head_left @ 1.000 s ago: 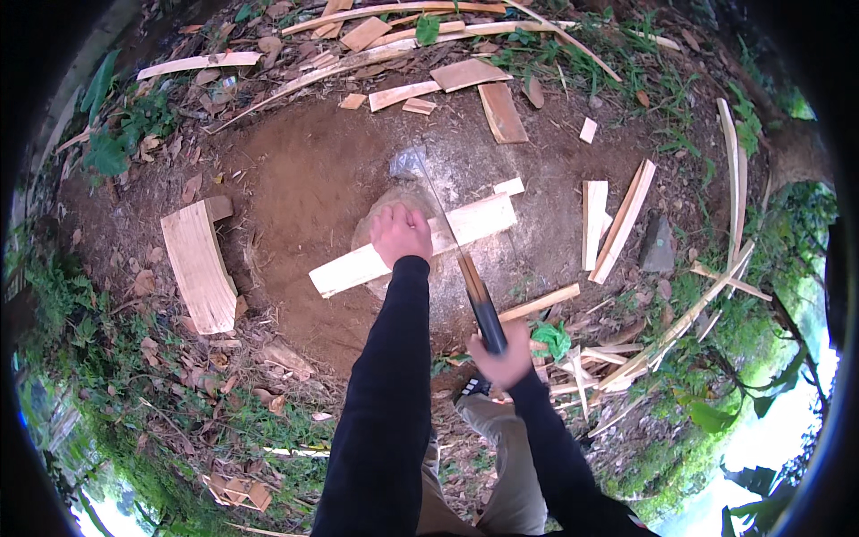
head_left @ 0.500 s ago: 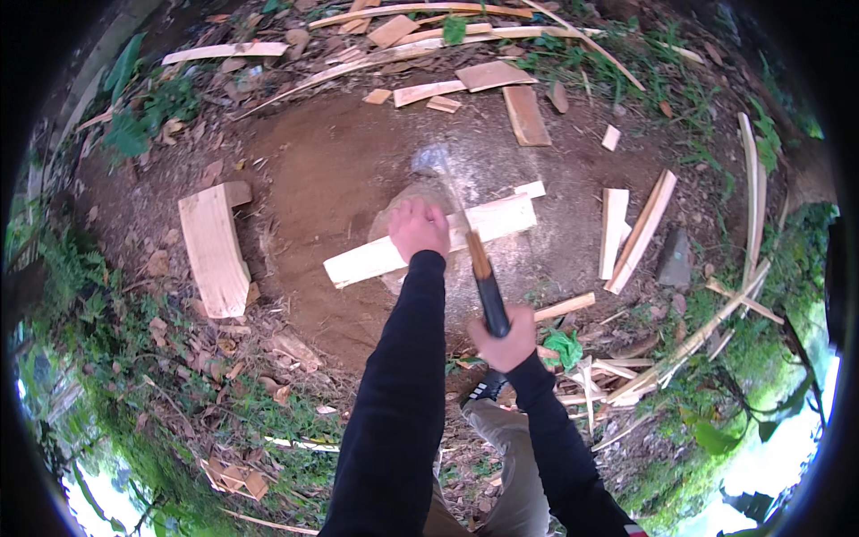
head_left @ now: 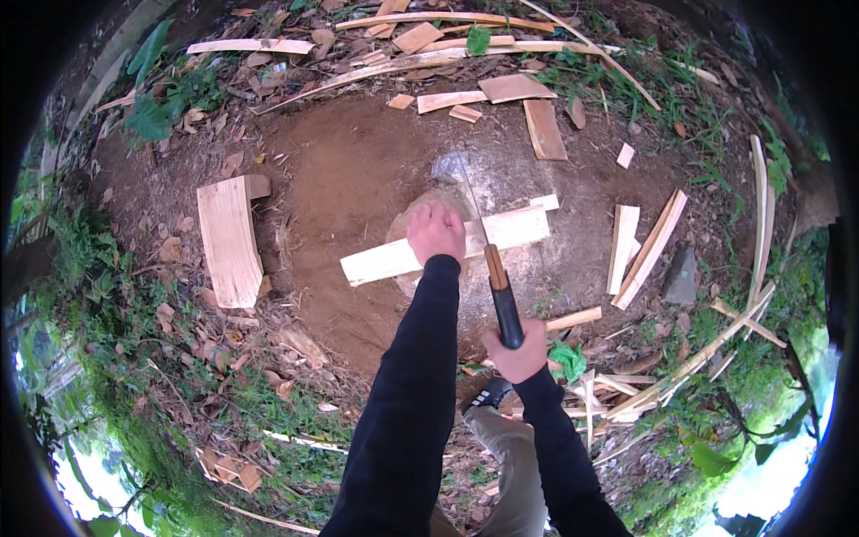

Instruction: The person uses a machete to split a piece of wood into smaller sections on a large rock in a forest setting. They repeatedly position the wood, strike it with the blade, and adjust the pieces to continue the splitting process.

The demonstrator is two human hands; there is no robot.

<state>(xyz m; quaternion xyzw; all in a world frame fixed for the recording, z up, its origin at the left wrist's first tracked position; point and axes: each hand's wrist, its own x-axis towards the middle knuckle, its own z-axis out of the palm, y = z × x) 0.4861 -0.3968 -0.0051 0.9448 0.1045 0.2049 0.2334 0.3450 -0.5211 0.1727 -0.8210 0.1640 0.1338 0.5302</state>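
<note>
A pale wooden plank (head_left: 514, 227) lies tilted across a low round wooden block (head_left: 439, 196). My left hand (head_left: 438, 234) presses down on the plank, fingers bent together over its top. In my right hand (head_left: 519, 353) is a long-bladed tool (head_left: 503, 300) with a straight handle, brown wood ahead of a black grip. Its narrow blade, seen almost edge-on, crosses the plank just right of my left hand and points away from me. Whether it is a saw or a knife I cannot tell. A short strip of wood (head_left: 548, 202) sticks out behind the plank's right end.
A broad pale board (head_left: 230, 242) lies at left. Two narrow wood pieces (head_left: 624, 242) (head_left: 652, 248) and a grey stone (head_left: 682, 276) lie at right. Long strips (head_left: 394, 67) and offcuts line the far side. Near my foot are a green crumpled bag (head_left: 567, 360) and scrap wood.
The whole view has shifted, so everything appears slightly further right. Both hands keep their holds; the blade still crosses the plank at about the same place.
</note>
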